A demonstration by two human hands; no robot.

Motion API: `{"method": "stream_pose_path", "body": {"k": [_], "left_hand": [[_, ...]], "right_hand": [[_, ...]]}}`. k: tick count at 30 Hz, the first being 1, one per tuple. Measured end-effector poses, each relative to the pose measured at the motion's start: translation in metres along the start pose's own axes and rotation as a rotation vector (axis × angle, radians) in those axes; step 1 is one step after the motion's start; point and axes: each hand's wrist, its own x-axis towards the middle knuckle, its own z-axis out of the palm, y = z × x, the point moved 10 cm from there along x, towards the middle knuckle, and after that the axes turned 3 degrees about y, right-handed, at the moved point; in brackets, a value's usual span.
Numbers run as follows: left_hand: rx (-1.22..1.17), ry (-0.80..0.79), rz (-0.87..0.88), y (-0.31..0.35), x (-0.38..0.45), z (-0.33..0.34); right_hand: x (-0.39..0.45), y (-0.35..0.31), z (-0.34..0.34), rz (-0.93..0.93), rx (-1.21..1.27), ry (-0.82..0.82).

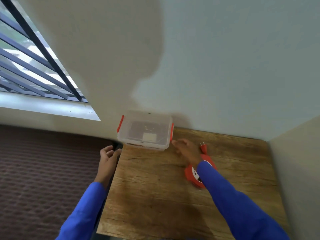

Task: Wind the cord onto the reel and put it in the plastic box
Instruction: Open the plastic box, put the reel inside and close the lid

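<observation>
**A:** Head view: your right hand (186,149) is empty, fingers spread, just beside the right red latch (172,132) of the plastic box (144,129) at the far edge of the wooden table (155,187). Your left hand (108,155) hovers loosely open off the table's left edge, over the brown mattress (43,170), holding nothing.

**B:** And the reel?

**A:** The red reel (191,174) lies flat on the table to the right, partly under your right forearm. The cord looks wound on already; only the red plug (203,147) sticks out toward the far side.

**B:** So which step are you on?

**A:** Winding looks finished, so you're turning to the box. It's blurred, and I can't tell whether a lid is on it.

**B:** What does the next move need?

**A:** If it's lidded, you'll have to release both latches, one hand per side. Then lift the reel with the plug tucked in and set it down flat inside. Something pale already sits on the box floor, so check the reel clears it.
</observation>
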Motion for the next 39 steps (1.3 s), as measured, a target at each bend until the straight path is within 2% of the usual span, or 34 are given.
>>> {"method": "stream_pose_path", "body": {"k": [2, 5, 8, 15, 17, 18, 21, 25, 28, 32, 35, 37, 39], "left_hand": [[0.006, 0.047, 0.032, 0.015, 0.014, 0.0], [0.068, 0.017, 0.082, 0.034, 0.036, 0.011], [0.179, 0.038, 0.127, 0.047, 0.052, 0.019], [0.458, 0.042, 0.251, 0.064, 0.076, 0.042], [0.469, 0.077, 0.259, 0.068, 0.083, 0.049], [0.444, 0.085, 0.244, 0.065, 0.089, 0.053], [0.299, 0.087, 0.178, 0.055, 0.092, 0.058], [0.182, 0.153, 0.077, 0.043, 0.103, 0.051], [0.192, 0.164, -0.017, 0.036, 0.11, 0.049], [0.229, 0.168, 0.057, 0.045, 0.11, 0.052], [0.336, 0.234, 0.251, 0.064, 0.098, 0.051], [0.46, 0.167, 0.365, 0.068, 0.087, 0.061], [0.464, 0.111, 0.383, 0.063, 0.076, 0.07]], "right_hand": [[0.01, -0.013, 0.011, -0.028, 0.03, 0.036], [0.019, -0.028, 0.021, -0.087, 0.049, 0.052], [0.025, -0.035, 0.035, -0.065, 0.154, 0.033], [0.031, -0.028, -0.001, -0.089, 0.033, 0.431], [0.033, -0.019, -0.004, -0.041, 0.022, 0.485], [0.037, -0.009, -0.005, 0.04, 0.043, 0.508], [0.043, 0.026, 0.007, 0.323, 0.297, 0.456], [0.054, 0.034, 0.031, 0.361, 0.523, 0.35], [0.057, 0.033, 0.039, 0.334, 0.67, 0.314], [0.057, 0.032, 0.048, 0.254, 0.793, 0.2], [0.054, 0.03, 0.049, 0.257, 0.897, 0.164], [0.052, 0.035, 0.047, 0.289, 0.902, 0.183], [0.053, 0.038, 0.046, 0.297, 0.903, 0.181]]}}
